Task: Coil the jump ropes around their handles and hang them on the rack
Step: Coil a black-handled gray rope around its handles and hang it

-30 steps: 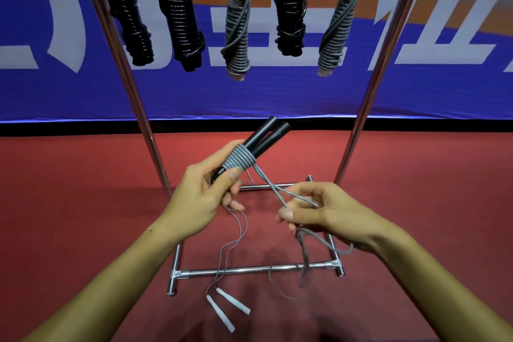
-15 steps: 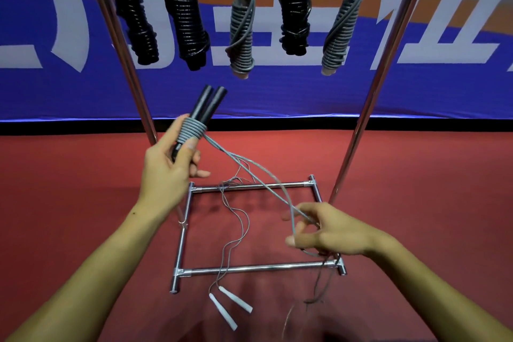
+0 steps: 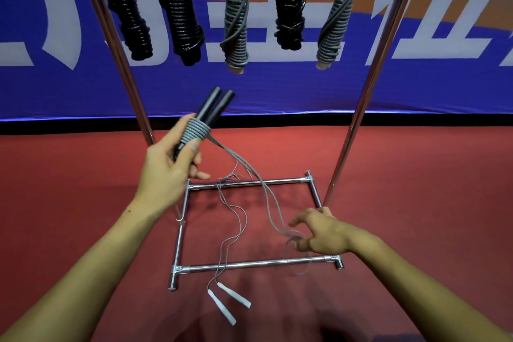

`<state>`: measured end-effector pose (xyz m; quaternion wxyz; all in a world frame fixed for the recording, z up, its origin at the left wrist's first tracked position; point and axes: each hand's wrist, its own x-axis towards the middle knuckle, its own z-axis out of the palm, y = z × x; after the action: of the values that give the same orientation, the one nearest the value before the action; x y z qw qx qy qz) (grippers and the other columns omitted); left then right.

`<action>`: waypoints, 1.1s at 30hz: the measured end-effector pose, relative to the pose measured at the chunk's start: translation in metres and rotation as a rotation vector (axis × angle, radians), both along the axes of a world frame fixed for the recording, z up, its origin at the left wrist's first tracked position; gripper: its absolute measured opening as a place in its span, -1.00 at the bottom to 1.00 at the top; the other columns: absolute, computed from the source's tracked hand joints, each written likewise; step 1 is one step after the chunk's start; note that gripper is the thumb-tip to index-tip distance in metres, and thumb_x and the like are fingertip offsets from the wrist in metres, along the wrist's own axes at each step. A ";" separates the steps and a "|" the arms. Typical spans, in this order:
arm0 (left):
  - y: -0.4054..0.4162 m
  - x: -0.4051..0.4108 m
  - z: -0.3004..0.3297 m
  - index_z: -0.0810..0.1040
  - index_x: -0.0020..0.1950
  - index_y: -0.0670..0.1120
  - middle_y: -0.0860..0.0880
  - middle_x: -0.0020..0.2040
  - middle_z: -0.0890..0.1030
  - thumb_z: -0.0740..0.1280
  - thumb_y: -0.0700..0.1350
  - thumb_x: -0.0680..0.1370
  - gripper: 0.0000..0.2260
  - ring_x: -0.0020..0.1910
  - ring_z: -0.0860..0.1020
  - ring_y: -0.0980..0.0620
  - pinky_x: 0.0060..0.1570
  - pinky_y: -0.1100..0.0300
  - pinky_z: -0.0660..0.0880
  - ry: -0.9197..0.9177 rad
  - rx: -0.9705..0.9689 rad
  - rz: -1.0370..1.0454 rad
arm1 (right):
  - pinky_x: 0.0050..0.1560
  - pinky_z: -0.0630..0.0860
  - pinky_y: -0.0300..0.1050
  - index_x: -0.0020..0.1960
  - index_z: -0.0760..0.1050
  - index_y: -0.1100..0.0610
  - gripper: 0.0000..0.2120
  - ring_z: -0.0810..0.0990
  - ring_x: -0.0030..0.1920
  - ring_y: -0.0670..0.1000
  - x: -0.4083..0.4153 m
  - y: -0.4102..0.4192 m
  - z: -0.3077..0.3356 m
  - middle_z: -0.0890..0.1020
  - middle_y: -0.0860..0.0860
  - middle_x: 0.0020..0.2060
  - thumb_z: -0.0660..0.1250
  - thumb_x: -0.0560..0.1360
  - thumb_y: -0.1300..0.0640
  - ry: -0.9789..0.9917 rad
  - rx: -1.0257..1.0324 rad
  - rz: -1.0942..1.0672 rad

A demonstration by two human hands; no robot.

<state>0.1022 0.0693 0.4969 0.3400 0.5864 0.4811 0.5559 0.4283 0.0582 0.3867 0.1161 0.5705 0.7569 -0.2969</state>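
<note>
My left hand [image 3: 169, 172] grips a pair of black handles [image 3: 213, 107] held together, with several turns of grey rope [image 3: 195, 130] wound round them. The loose doubled rope [image 3: 266, 194] runs down and right to my right hand [image 3: 319, 233], which pinches it low over the rack's base. A second jump rope [image 3: 230, 219], thin and grey with white handles [image 3: 230, 302], lies on the red floor through the base frame. Five coiled ropes hang from the rack's top bar [image 3: 288, 0].
The chrome rack [image 3: 358, 108] stands in front of me, its uprights slanting up and its rectangular base frame [image 3: 249, 264] on the red floor. A blue banner with white characters covers the wall behind.
My left hand raised the handles up and left after a turn of rope. My right hand slid down the rope toward the base frame's right corner.
</note>
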 end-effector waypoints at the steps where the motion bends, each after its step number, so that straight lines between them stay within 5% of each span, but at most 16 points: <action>1: -0.003 0.005 -0.001 0.41 0.59 0.02 -0.01 -0.31 0.45 0.27 -0.29 0.71 -0.54 -0.37 0.42 0.08 -0.19 -0.05 0.72 0.009 -0.017 -0.050 | 0.51 0.26 0.12 0.52 0.37 -0.11 -0.37 0.27 0.50 0.17 -0.004 -0.001 0.005 0.41 -0.02 0.48 0.43 0.50 -0.20 0.059 0.015 -0.008; 6: -0.015 0.036 -0.005 0.47 0.52 0.13 -0.03 -0.29 0.45 0.28 -0.28 0.71 -0.55 -0.36 0.38 0.04 -0.19 -0.16 0.71 0.061 -0.077 -0.309 | 0.54 0.30 -0.04 0.59 0.24 -0.08 -0.28 0.36 0.51 -0.16 -0.037 -0.006 0.041 0.40 -0.18 0.52 0.41 0.52 -0.22 0.705 0.320 -0.151; 10: -0.021 0.053 -0.005 0.46 0.55 0.14 -0.02 -0.27 0.43 0.29 -0.18 0.69 -0.56 -0.34 0.36 0.03 -0.18 -0.12 0.70 0.070 -0.103 -0.482 | 0.55 0.29 0.00 0.56 0.27 -0.02 -0.38 0.37 0.52 -0.14 -0.060 -0.009 0.066 0.45 -0.17 0.49 0.44 0.58 0.10 0.980 0.405 -0.187; 15: -0.023 0.057 -0.003 0.40 0.60 0.02 -0.04 -0.27 0.42 0.30 -0.19 0.70 -0.55 -0.35 0.34 0.00 -0.17 -0.11 0.69 0.047 -0.135 -0.514 | 0.28 0.52 -0.04 0.38 0.40 0.10 -0.61 0.65 0.14 -0.04 -0.066 -0.011 0.076 0.67 -0.01 0.07 0.40 0.61 0.27 1.181 0.294 -0.289; 19: -0.020 0.045 -0.006 0.43 0.59 0.07 -0.01 -0.27 0.41 0.31 -0.14 0.69 -0.55 -0.33 0.33 0.02 -0.14 -0.14 0.70 0.111 -0.145 -0.474 | -0.17 0.47 -0.08 0.13 0.52 0.08 -0.84 0.51 -0.28 -0.01 -0.057 -0.013 0.083 0.65 0.03 -0.28 0.45 0.59 0.18 1.107 0.336 -0.392; 25: -0.022 0.041 -0.017 0.44 0.56 0.20 0.03 -0.32 0.45 0.30 -0.19 0.71 -0.53 -0.32 0.43 0.10 -0.12 -0.03 0.72 0.358 -0.088 -0.339 | -0.27 0.45 -0.15 -0.07 0.58 0.05 -0.84 0.49 -0.42 -0.15 -0.037 -0.023 0.102 0.72 -0.09 -0.32 0.38 0.64 0.00 0.765 0.468 -0.243; 30: -0.021 0.042 -0.023 0.29 0.60 0.35 -0.10 -0.36 0.54 0.25 0.08 0.68 -0.52 -0.34 0.54 -0.17 -0.12 -0.02 0.68 0.599 -0.008 -0.279 | -0.39 0.34 -0.23 -0.09 0.59 0.13 -0.81 0.37 -0.49 -0.11 -0.037 -0.030 0.111 0.68 -0.08 -0.38 0.36 0.66 0.07 0.882 0.296 -0.386; 33: -0.022 0.045 -0.027 0.23 0.62 0.35 -0.15 -0.37 0.53 0.22 0.10 0.68 -0.50 -0.34 0.59 -0.17 -0.13 -0.08 0.62 0.680 0.028 -0.279 | -0.26 0.45 -0.08 -0.06 0.57 0.00 -0.83 0.52 -0.36 -0.13 -0.040 -0.031 0.112 0.64 -0.14 -0.36 0.44 0.54 -0.09 0.555 0.436 -0.368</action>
<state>0.1468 0.0474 0.4704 0.2251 0.8024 0.4743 0.2840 0.3886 0.0271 0.4991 -0.2718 0.6057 0.6901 -0.2880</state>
